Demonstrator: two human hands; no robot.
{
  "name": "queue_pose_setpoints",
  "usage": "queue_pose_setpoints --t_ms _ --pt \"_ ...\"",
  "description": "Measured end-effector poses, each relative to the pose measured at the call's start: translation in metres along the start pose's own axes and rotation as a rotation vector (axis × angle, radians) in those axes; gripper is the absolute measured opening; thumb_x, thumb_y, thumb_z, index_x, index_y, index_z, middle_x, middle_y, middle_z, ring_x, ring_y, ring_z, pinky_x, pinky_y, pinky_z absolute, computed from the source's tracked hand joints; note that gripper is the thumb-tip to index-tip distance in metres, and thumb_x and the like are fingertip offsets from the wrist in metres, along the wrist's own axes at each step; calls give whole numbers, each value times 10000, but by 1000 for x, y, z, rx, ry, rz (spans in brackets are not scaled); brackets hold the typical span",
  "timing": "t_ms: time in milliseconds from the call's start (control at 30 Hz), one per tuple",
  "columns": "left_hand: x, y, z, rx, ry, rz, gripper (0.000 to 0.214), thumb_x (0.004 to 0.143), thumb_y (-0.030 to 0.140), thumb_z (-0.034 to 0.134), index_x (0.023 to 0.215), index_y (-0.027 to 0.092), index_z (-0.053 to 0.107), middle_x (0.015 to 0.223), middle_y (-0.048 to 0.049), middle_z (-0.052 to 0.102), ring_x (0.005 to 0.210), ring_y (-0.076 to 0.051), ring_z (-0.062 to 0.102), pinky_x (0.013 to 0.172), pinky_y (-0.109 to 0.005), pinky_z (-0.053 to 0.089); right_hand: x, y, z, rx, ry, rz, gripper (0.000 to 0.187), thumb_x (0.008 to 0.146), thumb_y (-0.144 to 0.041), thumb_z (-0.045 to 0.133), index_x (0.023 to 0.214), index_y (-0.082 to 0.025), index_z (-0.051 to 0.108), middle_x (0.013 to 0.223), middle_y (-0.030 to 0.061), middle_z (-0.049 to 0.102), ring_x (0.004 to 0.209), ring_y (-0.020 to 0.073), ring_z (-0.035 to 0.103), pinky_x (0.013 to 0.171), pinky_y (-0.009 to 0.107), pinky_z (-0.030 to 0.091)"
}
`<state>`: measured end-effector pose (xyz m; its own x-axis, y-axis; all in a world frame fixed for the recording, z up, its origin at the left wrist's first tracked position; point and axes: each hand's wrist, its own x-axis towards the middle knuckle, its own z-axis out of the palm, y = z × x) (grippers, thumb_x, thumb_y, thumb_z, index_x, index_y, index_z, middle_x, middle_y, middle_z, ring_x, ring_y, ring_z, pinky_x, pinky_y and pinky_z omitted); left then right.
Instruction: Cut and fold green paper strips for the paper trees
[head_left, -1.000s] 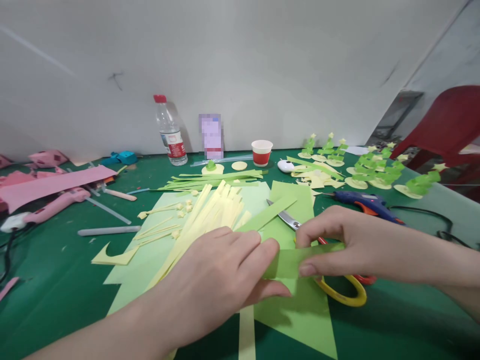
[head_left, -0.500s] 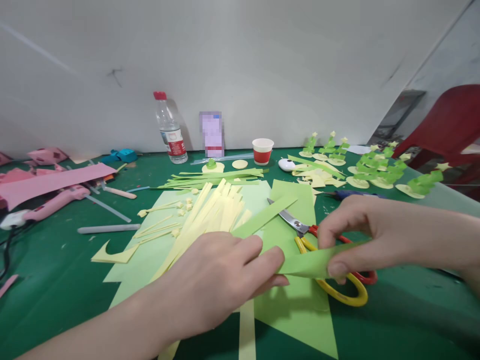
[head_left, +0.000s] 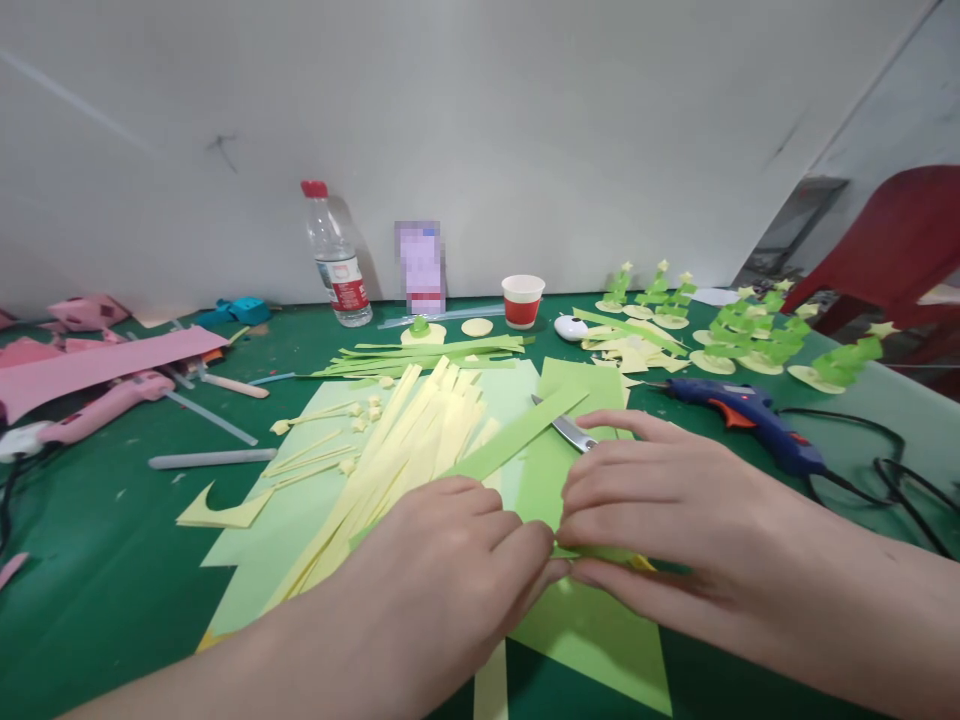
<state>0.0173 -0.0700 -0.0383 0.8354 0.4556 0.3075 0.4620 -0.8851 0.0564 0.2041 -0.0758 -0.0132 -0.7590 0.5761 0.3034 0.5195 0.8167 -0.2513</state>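
My left hand (head_left: pixel 465 565) is closed on a green paper strip (head_left: pixel 517 435), whose free end reaches up and right past my knuckles. Fingertips of my right hand (head_left: pixel 652 510) meet those of the left and pinch the same strip, most of it hidden there. Under my right hand lie scissors (head_left: pixel 571 430); their blades show, while the handles are mostly covered. Below both hands is a sheet of green paper (head_left: pixel 600 640). Many pale yellow paper strips (head_left: pixel 420 440) lie left of the scissors, beside thin strips ending in small knots (head_left: pixel 360 412).
A blue glue gun (head_left: pixel 750 415) with its cable lies at right, near several small green paper trees (head_left: pixel 765 330). A bottle (head_left: pixel 341 270), a phone (head_left: pixel 421 265) and a paper cup (head_left: pixel 523 302) stand along the wall. A pink glue gun (head_left: pixel 105 405) is at left.
My right hand has moved left along the strip until it meets my left hand, now covering the scissors' handles. The blue glue gun has come into fuller view.
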Motion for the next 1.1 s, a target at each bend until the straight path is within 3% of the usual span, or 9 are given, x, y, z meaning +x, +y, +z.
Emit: queue_pose_setpoints --t_ms 133,267,400,500,667,933,1100 --pt "0 0 -5 -71 1 -56 345 928 219 314 679 177 549 536 18 541 469 -126 451 451 -250 281 -2 1 3 43 78 -17 234 827 -90 431 728 -169 627 684 -13 639 640 100 579 927 312 386" --pt "-3 -2 -4 -119 55 -60 274 910 260 382 777 177 607 555 17 575 494 -125 502 470 -238 309 -1 1 5 130 47 31 197 783 -52 462 706 -172 598 682 -27 634 647 94 583 922 294 396" --pt "-6 -3 1 -162 60 -115 295 910 246 378 773 181 631 571 7 620 491 -116 543 473 -221 333 2 1 7 156 97 69 215 773 -51 466 675 -177 609 624 -28 623 574 94 564 821 272 459" --pt "-3 -8 -2 -253 29 -181 246 888 211 422 778 187 640 579 23 638 459 -83 536 457 -185 344 2 6 5 190 21 171 208 769 -71 490 681 -181 645 626 -25 642 588 107 556 712 259 485" --pt "3 -20 -21 -399 -15 -277 158 829 198 530 730 187 654 587 65 654 447 -38 520 455 -127 353 0 19 -8 277 -125 466 182 767 -206 539 664 -215 689 618 -19 648 577 121 568 550 229 471" --pt "11 -29 -40 -539 -201 -524 229 811 229 498 652 220 663 631 90 683 497 -53 541 500 -133 378 2 28 -24 318 -276 609 207 743 -304 539 633 -213 688 599 -21 653 552 104 570 509 180 455" --pt "12 -43 -47 -535 -214 -673 241 781 342 517 627 232 667 671 56 695 623 -116 598 563 -188 410 4 42 -33 348 -300 684 214 715 -358 561 666 -214 711 718 -2 695 644 143 609 629 227 474"
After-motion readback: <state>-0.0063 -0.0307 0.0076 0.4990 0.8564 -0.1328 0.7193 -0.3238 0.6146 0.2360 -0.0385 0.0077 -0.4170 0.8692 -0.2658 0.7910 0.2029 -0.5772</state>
